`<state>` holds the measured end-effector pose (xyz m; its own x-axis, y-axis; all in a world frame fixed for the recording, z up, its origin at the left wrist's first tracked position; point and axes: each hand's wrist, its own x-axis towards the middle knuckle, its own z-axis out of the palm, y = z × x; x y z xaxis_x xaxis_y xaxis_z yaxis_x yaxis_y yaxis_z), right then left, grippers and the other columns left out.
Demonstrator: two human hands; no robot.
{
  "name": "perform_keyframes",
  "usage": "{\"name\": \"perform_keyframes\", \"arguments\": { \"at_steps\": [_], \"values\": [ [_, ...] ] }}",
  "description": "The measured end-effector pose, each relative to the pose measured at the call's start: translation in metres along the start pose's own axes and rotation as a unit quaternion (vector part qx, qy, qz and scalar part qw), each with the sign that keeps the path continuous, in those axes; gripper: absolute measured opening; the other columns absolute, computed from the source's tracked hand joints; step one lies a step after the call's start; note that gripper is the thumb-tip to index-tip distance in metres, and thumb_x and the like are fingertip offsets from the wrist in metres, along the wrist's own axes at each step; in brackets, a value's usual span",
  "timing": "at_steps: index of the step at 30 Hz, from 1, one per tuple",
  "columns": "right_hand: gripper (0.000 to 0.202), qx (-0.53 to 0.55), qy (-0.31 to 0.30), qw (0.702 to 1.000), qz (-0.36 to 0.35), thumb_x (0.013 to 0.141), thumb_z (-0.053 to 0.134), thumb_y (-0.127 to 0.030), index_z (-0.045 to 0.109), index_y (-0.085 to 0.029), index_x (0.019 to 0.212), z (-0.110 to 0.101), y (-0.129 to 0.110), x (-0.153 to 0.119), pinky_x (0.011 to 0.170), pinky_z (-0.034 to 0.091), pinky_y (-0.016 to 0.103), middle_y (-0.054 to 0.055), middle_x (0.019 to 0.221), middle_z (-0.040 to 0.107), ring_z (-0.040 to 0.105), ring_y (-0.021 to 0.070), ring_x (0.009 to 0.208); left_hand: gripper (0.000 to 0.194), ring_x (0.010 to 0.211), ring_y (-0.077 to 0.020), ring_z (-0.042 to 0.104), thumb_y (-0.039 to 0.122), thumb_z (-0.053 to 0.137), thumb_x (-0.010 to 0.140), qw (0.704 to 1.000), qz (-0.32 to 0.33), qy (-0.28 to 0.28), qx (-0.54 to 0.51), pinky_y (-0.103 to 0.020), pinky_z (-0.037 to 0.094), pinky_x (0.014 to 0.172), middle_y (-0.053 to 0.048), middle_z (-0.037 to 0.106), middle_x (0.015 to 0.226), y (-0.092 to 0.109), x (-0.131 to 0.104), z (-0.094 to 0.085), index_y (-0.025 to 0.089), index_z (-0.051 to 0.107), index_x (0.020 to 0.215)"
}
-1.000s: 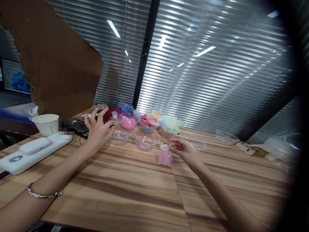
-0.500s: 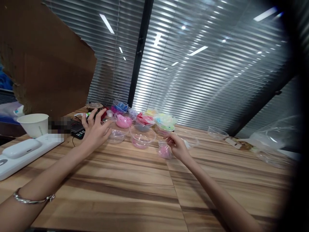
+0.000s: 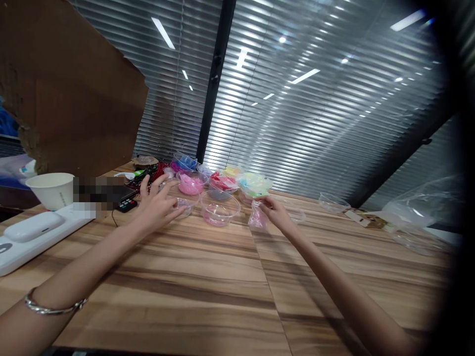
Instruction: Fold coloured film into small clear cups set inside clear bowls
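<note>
Pinching | right hand (image 3: 272, 211) | crinkled, clear-pink plastic bag (image 3: 257, 217) | round transparent bowl (image 3: 227, 213) near

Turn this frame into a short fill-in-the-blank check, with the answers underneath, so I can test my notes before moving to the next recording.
1. The right hand holds the top of a small clear bag whose contents are coloured ____.
2. A silver ____ circles the forearm above the left hand.
3. A white cup stands near a big, rough-edged sheet of brown ____.
4. Beyond the wooden table, slatted ____ cover the window.

Missing words: pink; bracelet; cardboard; blinds.
</note>
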<state>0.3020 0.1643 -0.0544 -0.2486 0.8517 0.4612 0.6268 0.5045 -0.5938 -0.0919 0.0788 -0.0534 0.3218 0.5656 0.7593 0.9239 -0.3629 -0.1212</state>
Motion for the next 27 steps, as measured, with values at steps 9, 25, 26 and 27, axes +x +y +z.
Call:
{"name": "perform_keyframes", "arguments": {
  "at_steps": [9, 25, 26, 27],
  "values": [
    [0.022, -0.007, 0.036, 0.999, -0.006, 0.089, 0.062, -0.032, 0.06, -0.015, 0.103, -0.012, 0.004, 0.023, 0.068, 0.051, 0.031, 0.002, 0.087, 0.064, 0.061, 0.0151, 0.075, 0.032, 0.135, -0.0274, 0.04, 0.035, 0.058, 0.09, 0.996, 0.079, 0.043, -0.009, -0.059, 0.01, 0.118, -0.003, 0.061, 0.127, 0.022, 0.003, -0.012, 0.017, 0.064, 0.064],
    [0.027, 0.035, 0.095, 0.995, 0.003, 0.093, 0.058, -0.033, 0.059, -0.014, 0.112, -0.033, 0.003, 0.073, 0.076, 0.055, 0.035, 0.006, 0.103, 0.063, 0.063, 0.0169, 0.087, 0.012, 0.135, -0.0145, 0.039, 0.017, 0.061, 0.087, 0.927, 0.345, 0.148, -0.024, -0.053, -0.002, 0.123, 0.007, 0.067, 0.122, 0.051, 0.0, -0.044, 0.027, 0.068, 0.087],
    [0.027, 0.041, 0.09, 0.995, 0.007, 0.094, 0.058, -0.033, 0.059, -0.014, 0.113, -0.033, 0.0, 0.077, 0.075, 0.055, 0.035, 0.006, 0.103, 0.063, 0.063, 0.0167, 0.086, 0.016, 0.139, -0.0137, 0.033, 0.016, 0.06, 0.088, 0.921, 0.358, 0.151, -0.024, -0.052, -0.003, 0.123, 0.007, 0.067, 0.122, 0.056, -0.001, -0.048, 0.028, 0.069, 0.092],
    [0.027, 0.048, 0.085, 0.995, 0.012, 0.094, 0.057, -0.033, 0.058, -0.014, 0.113, -0.032, -0.004, 0.08, 0.074, 0.055, 0.035, 0.006, 0.104, 0.063, 0.063, 0.0165, 0.085, 0.018, 0.142, -0.0132, 0.026, 0.017, 0.059, 0.088, 0.917, 0.369, 0.149, -0.021, -0.051, -0.003, 0.124, 0.008, 0.067, 0.123, 0.06, -0.002, -0.052, 0.028, 0.07, 0.097]
  ]
}}
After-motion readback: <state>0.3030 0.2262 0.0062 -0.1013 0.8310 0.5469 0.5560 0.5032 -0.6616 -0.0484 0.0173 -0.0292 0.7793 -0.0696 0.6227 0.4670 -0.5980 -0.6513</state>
